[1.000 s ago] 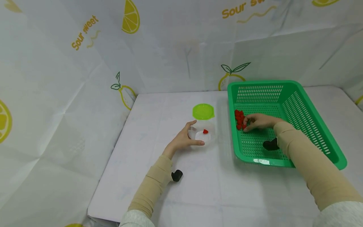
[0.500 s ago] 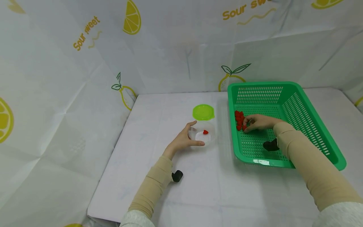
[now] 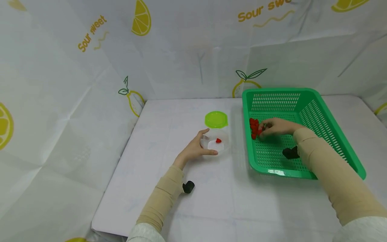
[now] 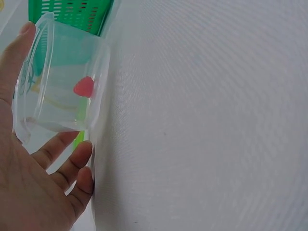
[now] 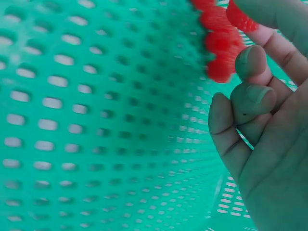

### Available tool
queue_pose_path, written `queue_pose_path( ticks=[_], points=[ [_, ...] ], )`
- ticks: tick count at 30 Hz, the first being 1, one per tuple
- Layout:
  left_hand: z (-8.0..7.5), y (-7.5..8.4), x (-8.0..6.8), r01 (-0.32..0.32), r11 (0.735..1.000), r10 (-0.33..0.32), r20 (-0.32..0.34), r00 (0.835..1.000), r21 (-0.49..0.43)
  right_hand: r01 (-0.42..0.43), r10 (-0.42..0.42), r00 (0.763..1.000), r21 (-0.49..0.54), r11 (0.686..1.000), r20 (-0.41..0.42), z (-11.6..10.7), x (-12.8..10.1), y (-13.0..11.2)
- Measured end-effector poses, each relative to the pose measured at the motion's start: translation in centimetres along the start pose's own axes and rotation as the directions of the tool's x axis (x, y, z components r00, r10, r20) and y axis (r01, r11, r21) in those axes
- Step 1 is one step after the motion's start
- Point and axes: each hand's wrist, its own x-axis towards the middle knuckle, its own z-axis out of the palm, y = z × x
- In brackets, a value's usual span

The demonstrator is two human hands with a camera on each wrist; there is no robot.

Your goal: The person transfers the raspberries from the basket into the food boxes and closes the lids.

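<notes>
My left hand [image 3: 210, 142] grips a clear plastic container [image 3: 218, 144] standing on the white table, thumb on its far side and fingers on its near side. One red berry [image 3: 218, 140] lies inside it, also clear in the left wrist view as the red berry [image 4: 84, 86] in the container [image 4: 57, 91]. My right hand [image 3: 261, 131] is inside the green basket [image 3: 329, 124], at a pile of red berries [image 3: 253, 125]. In the right wrist view its fingertips [image 5: 250, 60] curl, and one berry [image 5: 239, 18] is pinched above the pile [image 5: 219, 48].
A round green lid [image 3: 216, 119] lies flat on the table just behind the container. Black wrist-camera mounts [image 3: 188, 186] show under both forearms. Lemon-print sheets wall the table at the back and left. The table's near edge [image 3: 121, 228] runs at the bottom left.
The right hand has shifted slightly at the berry pile, fingertips staying on a berry. The left hand and the container have not moved.
</notes>
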Motion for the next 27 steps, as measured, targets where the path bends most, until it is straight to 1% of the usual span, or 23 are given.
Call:
queue_pose_path(
  ticks=[6,15,22,27],
  points=[
    [0.1,0.0,-0.1,0.002,1.0,-0.002,0.001,1.0,0.001,-0.007,0.007,1.0,0.008,1.0,-0.021,-1.6,-0.9,-1.2],
    [-0.1,0.2,-0.2,-0.004,1.0,0.004,0.001,1.0,0.007,0.005,-0.005,0.998,0.006,1.0,-0.066,-3.1,-2.3,-4.5],
    [-0.1,0.2,-0.1,-0.007,1.0,0.007,0.002,1.0,0.004,0.037,-0.037,0.996,0.007,0.999,-0.08,-3.7,-2.4,-6.8],
    [-0.1,0.0,0.0,-0.011,1.0,0.011,0.003,1.0,0.015,0.066,-0.063,0.995,0.025,0.998,-0.08,-3.5,-2.1,-8.1]
  ],
)
